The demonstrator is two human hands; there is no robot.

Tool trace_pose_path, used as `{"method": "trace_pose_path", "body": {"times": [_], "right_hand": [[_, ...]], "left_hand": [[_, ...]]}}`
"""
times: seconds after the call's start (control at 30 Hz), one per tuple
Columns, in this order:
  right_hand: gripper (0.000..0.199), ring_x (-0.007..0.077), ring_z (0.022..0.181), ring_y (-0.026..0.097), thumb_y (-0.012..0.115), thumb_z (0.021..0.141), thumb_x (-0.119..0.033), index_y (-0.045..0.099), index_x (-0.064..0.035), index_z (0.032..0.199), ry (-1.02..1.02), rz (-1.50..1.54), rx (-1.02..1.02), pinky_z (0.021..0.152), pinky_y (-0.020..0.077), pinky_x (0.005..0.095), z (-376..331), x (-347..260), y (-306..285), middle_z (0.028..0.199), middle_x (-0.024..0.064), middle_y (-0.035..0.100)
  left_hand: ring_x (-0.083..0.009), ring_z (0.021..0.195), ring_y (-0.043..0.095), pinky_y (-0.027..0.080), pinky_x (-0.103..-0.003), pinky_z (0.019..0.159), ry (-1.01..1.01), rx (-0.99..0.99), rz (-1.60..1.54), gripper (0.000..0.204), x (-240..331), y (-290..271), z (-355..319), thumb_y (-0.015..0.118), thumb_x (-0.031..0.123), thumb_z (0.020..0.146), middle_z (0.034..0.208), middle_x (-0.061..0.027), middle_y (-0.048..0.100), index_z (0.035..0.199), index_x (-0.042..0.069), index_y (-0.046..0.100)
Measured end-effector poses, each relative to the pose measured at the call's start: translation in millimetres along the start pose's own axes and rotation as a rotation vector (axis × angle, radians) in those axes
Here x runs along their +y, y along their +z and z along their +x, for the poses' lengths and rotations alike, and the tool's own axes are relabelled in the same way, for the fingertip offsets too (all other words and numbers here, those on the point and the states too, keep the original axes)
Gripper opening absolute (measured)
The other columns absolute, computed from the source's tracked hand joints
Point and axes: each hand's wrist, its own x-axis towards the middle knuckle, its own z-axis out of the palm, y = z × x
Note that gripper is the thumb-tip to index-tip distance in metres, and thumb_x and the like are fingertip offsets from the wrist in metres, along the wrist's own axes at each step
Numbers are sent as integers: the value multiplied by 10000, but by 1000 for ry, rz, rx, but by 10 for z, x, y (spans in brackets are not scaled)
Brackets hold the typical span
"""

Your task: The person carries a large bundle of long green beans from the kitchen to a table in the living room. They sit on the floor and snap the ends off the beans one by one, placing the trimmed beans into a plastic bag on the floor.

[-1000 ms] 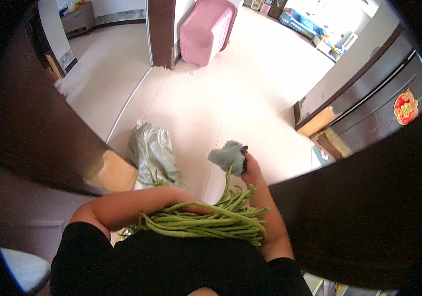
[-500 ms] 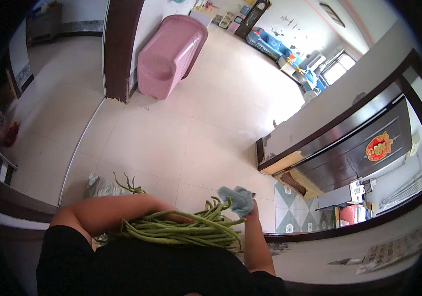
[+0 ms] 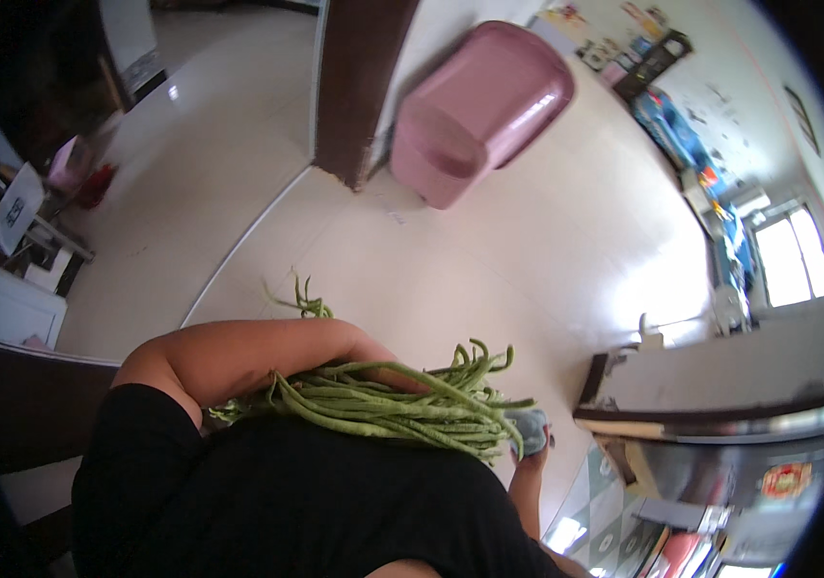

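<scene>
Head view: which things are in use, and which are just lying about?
In use:
long green beans, held against the body by the left hand and forearm
grey cloth-like item, in the right hand

Lying about:
pink plastic tub, beside the wall
red item, far left, too blurred to name
blue sofa, background

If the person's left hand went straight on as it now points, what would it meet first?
Probably the green beans that the left hand touches; past them, perhaps the grey-blue cloth, though depth is unclear.
</scene>
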Motion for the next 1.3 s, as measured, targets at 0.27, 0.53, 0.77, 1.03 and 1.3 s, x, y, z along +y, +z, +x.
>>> {"method": "trace_pose_path", "body": {"times": [0.27,0.53,0.77,1.03,1.3], "right_hand": [[502,326,1058,473,450,795,-281,365,-33,1223,473,-327,-297,857,413,468,2854,341,3079,1186,146,467],[503,342,1046,472,485,776,-207,337,-38,1226,711,-464,-375,874,391,489,4109,2006,5042,1171,154,466],[420,324,929,532,515,734,-96,410,-29,1136,654,-574,-282,816,440,453,4929,2762,6210,1033,149,523],[430,290,945,524,515,697,-37,443,-48,1121,677,-650,-417,829,433,411,6121,3877,7222,1031,121,527],[301,242,734,589,530,706,-55,507,37,991,547,-843,-496,636,499,357,6934,5001,9573,876,119,572]], "left_hand": [[-212,1149,340,277,-335,956,72,337,-293,588,-468,-1198,-1238,327,480,871,1283,-123,354,1290,69,294],[-206,1134,351,284,-330,956,258,478,-301,600,-1458,-2257,-2315,326,457,881,1273,-141,354,1289,22,266],[-237,1156,339,277,-347,963,146,498,-409,619,-1537,-3209,-3823,304,489,874,1307,-147,317,1306,48,253],[-243,1159,331,284,-349,958,145,522,-565,620,-2479,-4738,-4784,295,505,869,1307,-136,320,1286,46,305],[-246,1170,327,264,-373,984,90,588,-402,670,-2812,-6292,-6165,288,544,848,1309,-131,320,1312,64,243]]}}
